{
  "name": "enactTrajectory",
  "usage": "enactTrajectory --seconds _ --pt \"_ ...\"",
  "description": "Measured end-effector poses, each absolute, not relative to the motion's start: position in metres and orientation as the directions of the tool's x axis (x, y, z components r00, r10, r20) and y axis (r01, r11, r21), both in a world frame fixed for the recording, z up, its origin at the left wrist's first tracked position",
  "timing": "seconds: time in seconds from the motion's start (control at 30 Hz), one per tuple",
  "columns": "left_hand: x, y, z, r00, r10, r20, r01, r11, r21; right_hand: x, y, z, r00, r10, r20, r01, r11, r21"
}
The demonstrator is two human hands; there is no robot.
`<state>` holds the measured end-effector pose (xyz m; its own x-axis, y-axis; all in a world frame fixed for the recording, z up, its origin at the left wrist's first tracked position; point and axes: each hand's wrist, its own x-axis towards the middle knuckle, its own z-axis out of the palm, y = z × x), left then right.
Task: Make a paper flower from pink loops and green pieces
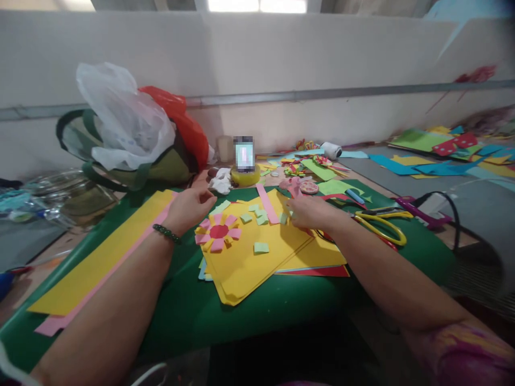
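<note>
A stack of yellow paper sheets point(241, 279) lies on the green mat. On its left part rests a paper flower point(218, 231) with pink and yellow petals and a red centre. Small light green paper squares point(261, 247) are scattered over the stack beside a pink paper strip point(267, 203). My left hand point(192, 206), above the flower, has its fingers curled together near a light green piece point(221, 207). Over the stack's right edge, my right hand point(309, 211) is closed, fingertips close to another green piece point(284, 217). What either hand holds is hidden.
Yellow-handled scissors point(382, 225) lie right of my right hand. Long yellow paper strips point(108, 254) lie at left. Behind stand a bag point(161, 169) with plastic bags, a phone point(244, 154) and a yellow tape roll point(246, 177). Coloured paper point(426, 167) covers the far right.
</note>
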<state>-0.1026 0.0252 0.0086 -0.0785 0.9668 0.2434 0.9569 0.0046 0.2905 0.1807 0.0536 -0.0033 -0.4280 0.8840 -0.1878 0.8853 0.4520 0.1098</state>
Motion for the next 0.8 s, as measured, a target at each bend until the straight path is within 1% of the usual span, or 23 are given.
enactTrajectory --seconds 0.1,0.17,0.5,0.6,0.7,0.77,0.8 --pt "-0.1022 0.0259 0.0076 -0.072 0.970 0.231 0.960 0.005 0.279 0.1754 0.0533 -0.0057 -0.440 0.887 -0.139 0.876 0.458 0.149" --pt "-0.1021 0.0266 0.0073 -0.071 0.971 0.228 0.960 0.004 0.280 0.1741 0.0540 -0.0071 -0.454 0.884 -0.114 0.871 0.467 0.152" --pt "-0.1024 0.0269 0.0053 -0.051 0.971 0.234 0.951 -0.024 0.308 0.1775 0.0559 -0.0051 -0.448 0.887 -0.111 0.876 0.460 0.146" --pt "-0.1014 0.0259 0.0052 -0.049 0.971 0.232 0.947 -0.029 0.320 0.1775 0.0572 -0.0063 -0.460 0.883 -0.091 0.871 0.469 0.146" --pt "-0.1007 0.0253 0.0052 -0.055 0.972 0.228 0.944 -0.024 0.328 0.1774 0.0566 -0.0059 -0.445 0.895 -0.018 0.884 0.442 0.151" --pt "-0.1010 0.0259 0.0048 -0.062 0.972 0.228 0.944 -0.017 0.330 0.1774 0.0548 -0.0046 -0.417 0.903 0.102 0.905 0.402 0.137" --pt "-0.1014 0.0263 0.0045 -0.065 0.971 0.231 0.944 -0.015 0.329 0.1775 0.0534 -0.0040 -0.408 0.893 0.190 0.913 0.392 0.115"
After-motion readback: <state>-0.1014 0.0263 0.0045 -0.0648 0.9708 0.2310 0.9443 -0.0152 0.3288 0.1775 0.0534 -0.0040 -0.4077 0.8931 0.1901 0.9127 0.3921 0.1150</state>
